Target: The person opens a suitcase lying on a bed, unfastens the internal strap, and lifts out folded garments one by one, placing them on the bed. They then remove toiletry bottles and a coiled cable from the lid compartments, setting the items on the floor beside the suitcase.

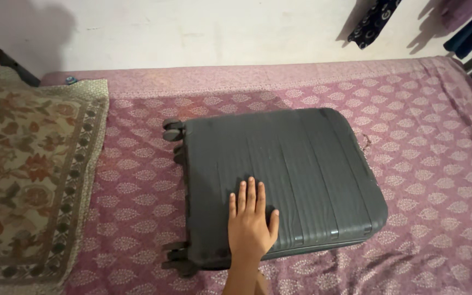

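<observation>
Flat, open left hand is pressing a closed grey hard-shell suitcase; its wheels might let it slide across the bedspread.

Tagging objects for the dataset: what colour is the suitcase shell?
Dark grey suitcase, ribbed shell, lying closed; head view shows it best.

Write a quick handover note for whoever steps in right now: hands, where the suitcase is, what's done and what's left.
Left hand: flat on the lid of the suitcase, fingers spread, holding nothing. Right hand: not in view.
The suitcase is dark grey with a hard ribbed shell. It lies flat and shut on the bed cover, which is purple and patterned. Its wheels point toward the floral blanket on the left.
Done: suitcase is laid on the bed, lid closed.
Left: it is unopened; no zip or latch is being touched yet.
</observation>
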Demonstrator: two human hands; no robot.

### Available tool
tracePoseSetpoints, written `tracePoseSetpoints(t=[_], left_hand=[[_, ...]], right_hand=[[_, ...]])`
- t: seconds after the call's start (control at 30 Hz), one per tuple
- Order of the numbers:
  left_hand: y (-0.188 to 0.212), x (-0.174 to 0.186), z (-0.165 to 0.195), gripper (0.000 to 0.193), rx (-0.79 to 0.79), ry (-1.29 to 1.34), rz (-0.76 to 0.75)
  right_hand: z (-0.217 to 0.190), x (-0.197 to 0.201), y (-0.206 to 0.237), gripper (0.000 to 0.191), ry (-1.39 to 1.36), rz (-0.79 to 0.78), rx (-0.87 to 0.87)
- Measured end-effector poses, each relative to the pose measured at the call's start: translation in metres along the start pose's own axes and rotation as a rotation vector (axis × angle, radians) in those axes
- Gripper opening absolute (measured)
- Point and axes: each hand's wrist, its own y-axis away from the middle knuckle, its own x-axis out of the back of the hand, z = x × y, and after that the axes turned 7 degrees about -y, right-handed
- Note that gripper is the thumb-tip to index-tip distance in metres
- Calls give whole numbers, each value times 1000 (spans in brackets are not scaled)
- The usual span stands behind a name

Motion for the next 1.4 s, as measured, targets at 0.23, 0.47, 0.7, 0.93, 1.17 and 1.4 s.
tracePoseSetpoints(t=[0.23, 0.47, 0.7, 0.93, 1.17, 1.4], left_hand=[[0, 5, -1, 72, -10, -4, 10], [-2, 6, -2, 71, 6, -13, -37], [-5, 4, -2, 73, 0, -64, -51], [-4, -1, -2, 74, 5, -72, -61], [-5, -5, -3, 73, -11, -83, -32], [-8, -4, -8, 70, -73, -23, 73]], right_hand=[[7, -19, -12, 23, 65, 1, 0], [30, -21, -16, 22, 120, 17, 6], [42, -15, -17, 21, 206, 120, 63], [56, 27, 1, 20, 197, 250, 20], [70, 55, 3, 21, 183, 264, -58], [100, 90, 0, 22, 320, 327, -119]])
